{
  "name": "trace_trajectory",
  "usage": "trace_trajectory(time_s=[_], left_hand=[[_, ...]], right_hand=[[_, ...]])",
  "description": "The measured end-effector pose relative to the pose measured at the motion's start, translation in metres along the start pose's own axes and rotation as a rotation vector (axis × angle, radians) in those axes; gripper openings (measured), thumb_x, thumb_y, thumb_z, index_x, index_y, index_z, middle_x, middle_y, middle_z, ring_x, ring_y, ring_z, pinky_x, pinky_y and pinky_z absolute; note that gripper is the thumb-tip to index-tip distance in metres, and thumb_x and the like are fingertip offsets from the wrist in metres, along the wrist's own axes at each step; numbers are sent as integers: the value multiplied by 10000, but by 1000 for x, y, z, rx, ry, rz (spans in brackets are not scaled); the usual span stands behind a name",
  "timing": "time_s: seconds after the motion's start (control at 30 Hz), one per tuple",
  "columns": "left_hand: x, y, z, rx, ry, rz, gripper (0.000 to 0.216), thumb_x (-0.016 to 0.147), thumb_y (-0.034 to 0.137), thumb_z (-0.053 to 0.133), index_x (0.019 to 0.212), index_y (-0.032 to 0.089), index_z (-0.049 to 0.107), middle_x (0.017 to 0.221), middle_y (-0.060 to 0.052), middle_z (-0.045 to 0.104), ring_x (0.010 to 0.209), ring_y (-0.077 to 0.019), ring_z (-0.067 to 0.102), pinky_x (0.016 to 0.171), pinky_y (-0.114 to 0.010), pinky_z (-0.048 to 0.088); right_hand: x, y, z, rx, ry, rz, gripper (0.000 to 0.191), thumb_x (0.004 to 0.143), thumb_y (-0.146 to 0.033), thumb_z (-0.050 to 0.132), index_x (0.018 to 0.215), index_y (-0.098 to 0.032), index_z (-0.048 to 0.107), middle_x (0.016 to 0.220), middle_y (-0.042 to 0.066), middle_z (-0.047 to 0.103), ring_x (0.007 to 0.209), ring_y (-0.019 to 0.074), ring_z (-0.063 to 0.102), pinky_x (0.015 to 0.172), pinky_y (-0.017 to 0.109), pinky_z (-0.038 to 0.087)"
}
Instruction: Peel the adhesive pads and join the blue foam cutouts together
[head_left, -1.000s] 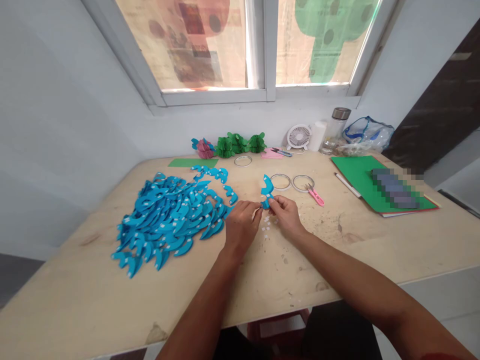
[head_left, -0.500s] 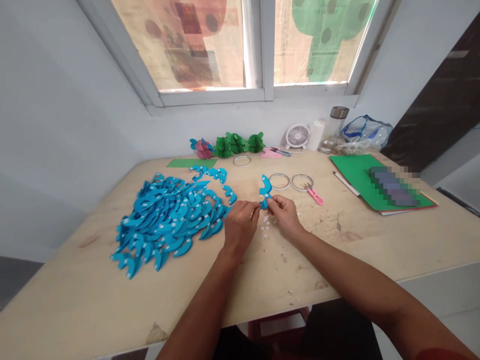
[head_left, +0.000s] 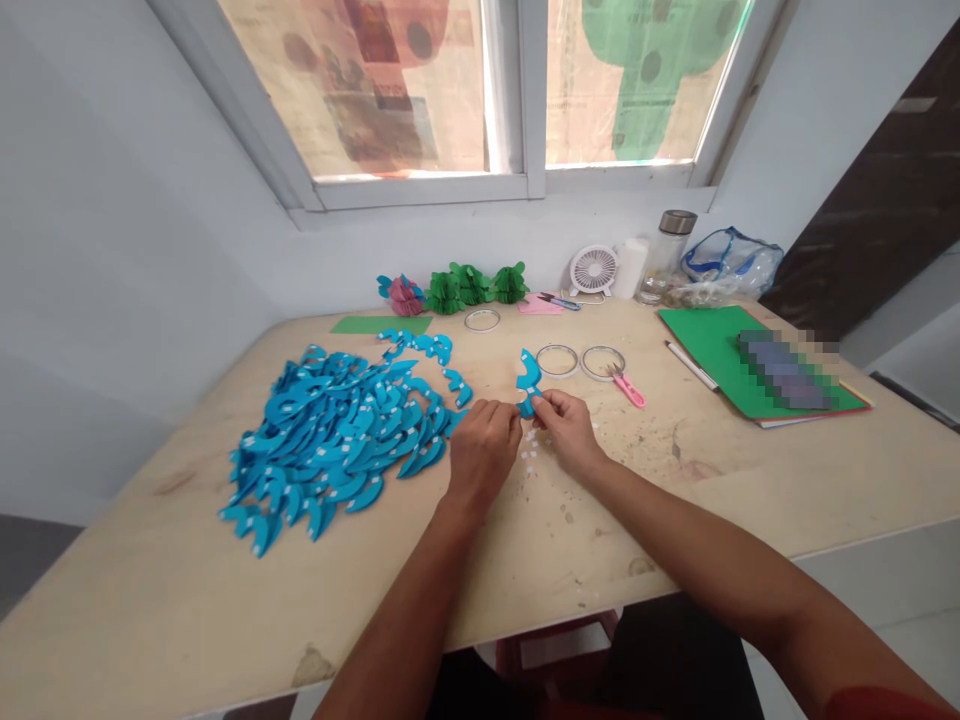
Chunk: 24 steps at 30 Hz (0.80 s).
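Note:
Between my hands is a blue curved paper strip with white tape squares on it. My right hand pinches its lower end between thumb and fingers. Close against that end, my left hand is closed with its fingertips together; whether they grip the strip's edge or a small bit of tape is hidden. To the left lies a large heap of similar blue paper pieces, many with white squares. Small white scraps are scattered on the table below the strip.
Tape rolls and pink-handled snips lie beyond my right hand. Green paper figures, a small fan and a glass bottle line the wall. A green folder is at the right.
My left fingers have come slightly nearer the strip's lower end. The strip and my right hand stay nearly in place; the whole view shifts a little.

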<state>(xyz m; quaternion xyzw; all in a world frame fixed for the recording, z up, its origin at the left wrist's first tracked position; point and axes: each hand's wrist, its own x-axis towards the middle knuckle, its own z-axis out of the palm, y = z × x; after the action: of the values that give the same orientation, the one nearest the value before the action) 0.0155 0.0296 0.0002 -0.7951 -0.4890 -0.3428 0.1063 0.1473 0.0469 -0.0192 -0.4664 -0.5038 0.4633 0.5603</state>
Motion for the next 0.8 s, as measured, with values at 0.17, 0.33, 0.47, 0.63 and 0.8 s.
trace_trajectory(time_s=[0.17, 0.33, 0.47, 0.63, 0.8], left_hand=[[2, -1, 0, -294, -24, -230, 123, 749, 131, 499, 714, 170, 610, 696, -40, 651, 675, -168, 590, 643, -268, 439], [5, -3, -2, -756, -94, -575, 112, 723, 218, 542, 679, 149, 619, 636, -6, 636, 557, -118, 560, 546, -225, 442], [6, -4, -5, -988, -96, -719, 149, 706, 265, 567, 646, 136, 612, 591, -2, 615, 516, -108, 538, 507, -217, 430], [6, -3, -6, -990, -75, -756, 163, 684, 291, 618, 692, 132, 650, 635, -7, 639, 548, -111, 551, 522, -214, 435], [5, -5, -1, -889, -33, -698, 196, 687, 313, 636, 775, 146, 687, 710, -17, 674, 614, -130, 578, 557, -224, 447]], right_hand=[[0, 3, 0, 29, 4, 8, 262, 750, -388, 575, 601, -173, 589, 497, -20, 528, 486, 109, 465, 500, 232, 355], [1, 3, 1, 69, -3, 44, 275, 751, -399, 577, 602, -169, 597, 486, -20, 531, 475, 106, 454, 488, 229, 342], [1, 1, 0, 94, -8, 63, 277, 746, -407, 586, 612, -165, 604, 481, -22, 534, 470, 103, 455, 487, 228, 335], [2, 2, -1, 102, 6, 67, 281, 739, -417, 591, 616, -165, 606, 482, -24, 536, 472, 102, 455, 492, 229, 333], [3, 2, -1, 83, 13, 65, 272, 741, -412, 588, 621, -169, 610, 483, -23, 534, 473, 104, 457, 495, 232, 338]])
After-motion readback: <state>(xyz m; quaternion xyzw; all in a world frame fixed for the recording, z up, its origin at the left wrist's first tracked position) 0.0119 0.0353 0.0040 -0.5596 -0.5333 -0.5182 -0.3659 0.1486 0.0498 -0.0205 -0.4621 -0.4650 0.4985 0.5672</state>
